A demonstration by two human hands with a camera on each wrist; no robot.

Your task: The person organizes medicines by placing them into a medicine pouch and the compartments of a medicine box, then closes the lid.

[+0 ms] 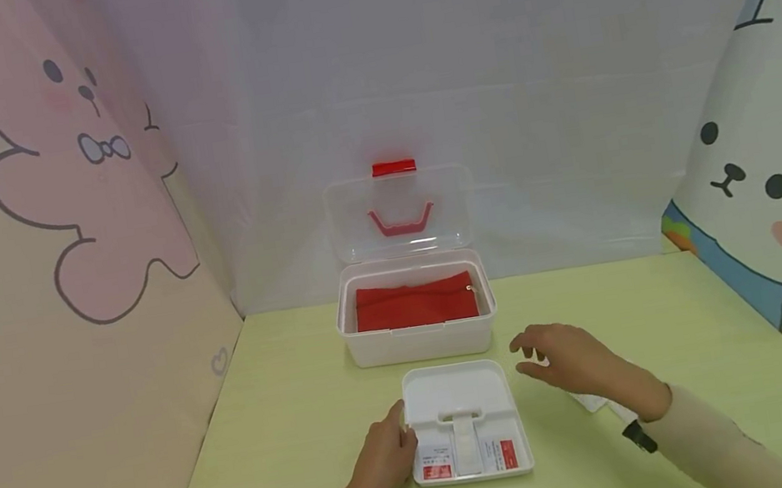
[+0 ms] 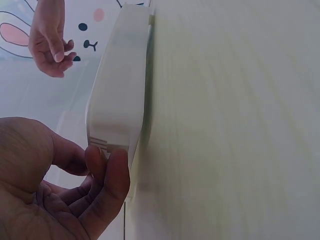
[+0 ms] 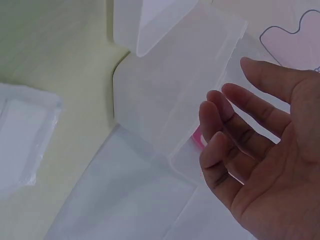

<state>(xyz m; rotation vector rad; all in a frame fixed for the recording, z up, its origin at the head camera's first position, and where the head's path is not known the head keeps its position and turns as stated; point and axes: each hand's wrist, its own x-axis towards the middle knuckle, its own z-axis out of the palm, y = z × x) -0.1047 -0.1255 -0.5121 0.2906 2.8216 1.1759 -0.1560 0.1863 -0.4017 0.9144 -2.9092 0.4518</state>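
A shallow white tray [image 1: 456, 390] with a central handle lies on the table, and packets [image 1: 435, 461] with red and white labels sit in its near part. My left hand [image 1: 383, 454] holds the tray's left side; in the left wrist view its curled fingertips grip the tray [image 2: 117, 75] at a corner. My right hand [image 1: 573, 358] hovers right of the tray, fingers loosely bent, with nothing in them. Below that hand a white packet [image 1: 591, 401] lies partly hidden; the right wrist view shows a clear-wrapped white packet [image 3: 25, 135] on the table.
Behind the tray stands a white box [image 1: 421, 342], its transparent lid [image 1: 350, 221] raised and bearing a red handle. A red pouch [image 1: 415, 304] lies inside. Curtains with cartoon animals close off the left and right, and a pale sheet [image 1: 570, 124] hangs at the back.
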